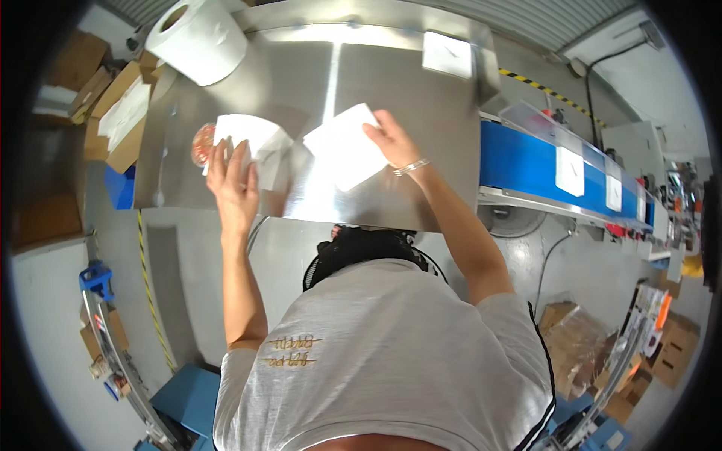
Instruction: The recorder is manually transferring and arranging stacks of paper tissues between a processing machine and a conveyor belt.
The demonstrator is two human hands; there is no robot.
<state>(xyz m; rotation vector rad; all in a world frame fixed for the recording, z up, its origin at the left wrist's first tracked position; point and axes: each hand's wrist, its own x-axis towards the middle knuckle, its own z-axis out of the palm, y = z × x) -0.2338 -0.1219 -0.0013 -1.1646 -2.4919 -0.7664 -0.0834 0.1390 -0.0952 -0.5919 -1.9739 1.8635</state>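
Note:
On the steel table, my left hand lies with its fingers spread over a white sheet-like piece, whose right side looks greyer and slightly see-through. A round red patterned thing shows at that piece's left edge, partly covered. My right hand, with a bracelet at the wrist, grips the upper right edge of a flat white square packet. This packet is tilted on the table's middle; whether it touches the surface, I cannot tell.
A large white paper roll stands at the far left. Another white packet lies at the far right corner. A blue conveyor belt runs off rightward, carrying several white packets. Open cardboard boxes sit beyond the table's left edge.

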